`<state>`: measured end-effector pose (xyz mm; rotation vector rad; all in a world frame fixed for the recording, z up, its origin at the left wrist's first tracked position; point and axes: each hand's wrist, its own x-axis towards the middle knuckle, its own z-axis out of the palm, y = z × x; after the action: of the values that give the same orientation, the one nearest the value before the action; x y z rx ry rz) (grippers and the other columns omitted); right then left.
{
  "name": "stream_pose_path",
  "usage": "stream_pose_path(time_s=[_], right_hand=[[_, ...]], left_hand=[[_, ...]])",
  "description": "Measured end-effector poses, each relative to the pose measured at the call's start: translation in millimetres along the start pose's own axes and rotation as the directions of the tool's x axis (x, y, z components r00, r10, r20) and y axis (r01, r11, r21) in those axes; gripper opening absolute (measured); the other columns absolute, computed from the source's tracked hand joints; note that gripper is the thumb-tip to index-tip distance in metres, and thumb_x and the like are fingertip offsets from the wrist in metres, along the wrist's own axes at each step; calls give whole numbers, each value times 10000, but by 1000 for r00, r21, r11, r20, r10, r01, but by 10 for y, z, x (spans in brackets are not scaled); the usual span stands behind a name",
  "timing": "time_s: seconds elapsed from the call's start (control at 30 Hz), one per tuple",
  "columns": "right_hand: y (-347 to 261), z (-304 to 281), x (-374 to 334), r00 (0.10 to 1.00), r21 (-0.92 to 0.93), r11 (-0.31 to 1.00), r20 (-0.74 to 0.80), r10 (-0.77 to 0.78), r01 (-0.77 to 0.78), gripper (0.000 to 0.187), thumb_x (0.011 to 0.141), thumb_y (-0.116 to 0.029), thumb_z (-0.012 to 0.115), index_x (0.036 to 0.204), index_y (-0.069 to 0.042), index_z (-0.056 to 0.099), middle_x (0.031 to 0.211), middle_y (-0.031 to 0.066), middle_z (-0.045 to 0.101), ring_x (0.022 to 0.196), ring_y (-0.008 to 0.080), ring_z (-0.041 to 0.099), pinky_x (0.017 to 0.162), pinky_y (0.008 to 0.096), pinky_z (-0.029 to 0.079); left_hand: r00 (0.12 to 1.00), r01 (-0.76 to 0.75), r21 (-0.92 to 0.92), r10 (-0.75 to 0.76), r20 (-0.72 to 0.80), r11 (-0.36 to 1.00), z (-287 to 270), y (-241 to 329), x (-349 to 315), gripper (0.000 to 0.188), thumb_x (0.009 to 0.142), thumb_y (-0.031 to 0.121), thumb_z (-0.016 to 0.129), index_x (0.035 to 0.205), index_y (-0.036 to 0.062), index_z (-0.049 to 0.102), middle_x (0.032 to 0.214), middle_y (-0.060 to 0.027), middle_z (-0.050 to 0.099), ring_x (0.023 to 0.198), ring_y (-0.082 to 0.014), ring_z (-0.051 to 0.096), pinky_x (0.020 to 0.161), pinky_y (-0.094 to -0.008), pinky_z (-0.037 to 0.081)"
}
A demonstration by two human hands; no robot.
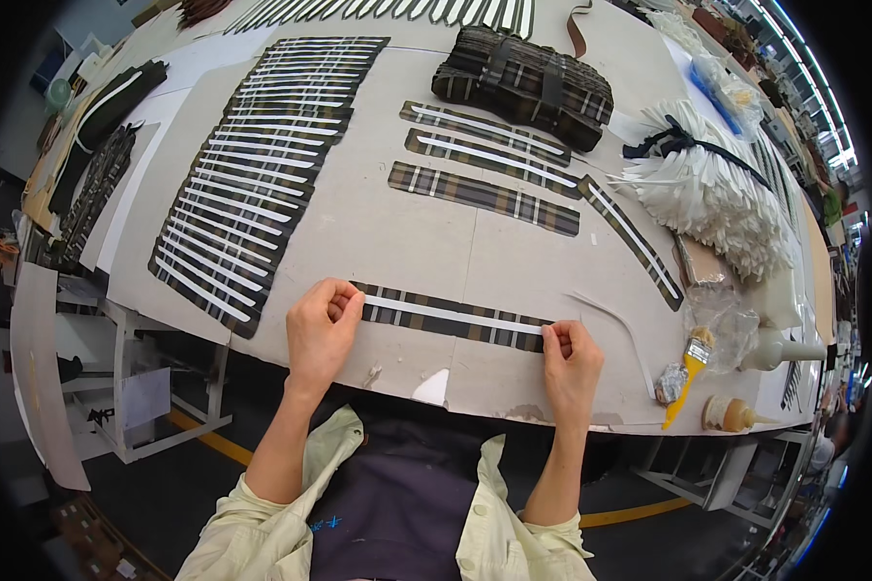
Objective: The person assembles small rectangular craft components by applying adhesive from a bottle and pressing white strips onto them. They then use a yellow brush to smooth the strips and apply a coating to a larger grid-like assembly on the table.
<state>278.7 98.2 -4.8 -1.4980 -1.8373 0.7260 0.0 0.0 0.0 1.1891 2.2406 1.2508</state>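
Between my hands a plaid fabric strip [412,321] lies on the table near its front edge, with a narrow white strip [446,315] along its length. My left hand [324,320] pinches the white strip's left end. At the other end, the thumb and fingers of my right hand [572,358] close on it. Further back lie a bare plaid strip [484,198] and two plaid strips with white bands [499,163]. A similar plaid strip [630,237] slants down at the right.
Overlapping banded strips [252,184] cover the table's left part. A strapped plaid bundle [523,82] sits at the back. On the right are a tied bunch of white strips [722,184], a yellow-handled brush [688,373], a small bottle [729,414] and a white bottle [780,351].
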Motion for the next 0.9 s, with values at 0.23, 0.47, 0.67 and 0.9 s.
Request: stream_pose_path(time_s=[0.23,0.47,0.67,0.9], right_hand=[[-29,8,1,999,15,999,30,43,-43,78,895,-32,681,873,25,633,734,108,630,582,180,563,569,310,467],[-51,11,-15,999,17,999,12,45,-45,70,893,-20,679,868,21,628,724,83,613,581,147,533,568,288,452],[-51,26,-20,999,12,999,-2,43,-43,82,894,-30,694,857,11,634,700,45,595,572,105,494,549,260,426],[-35,34,-19,999,17,999,-19,39,-39,82,883,-29,697,862,15,631,717,80,612,577,142,530,558,281,445]], left_hand=[[1000,28,-27,-28,12,999,-9,-27,44,88,852,45,717,829,-16,658,697,-55,635,552,-101,560,529,-252,451],[999,47,-47,-47,0,998,12,-38,27,90,837,43,732,828,-14,663,695,-49,643,553,-99,564,532,-252,457],[999,31,4,-31,7,1000,3,-17,53,87,834,45,735,834,-8,666,696,-52,647,552,-103,568,537,-251,463],[998,57,-16,-57,-3,998,23,-21,37,84,841,42,726,825,-7,660,670,-36,630,545,-83,550,525,-236,440]])
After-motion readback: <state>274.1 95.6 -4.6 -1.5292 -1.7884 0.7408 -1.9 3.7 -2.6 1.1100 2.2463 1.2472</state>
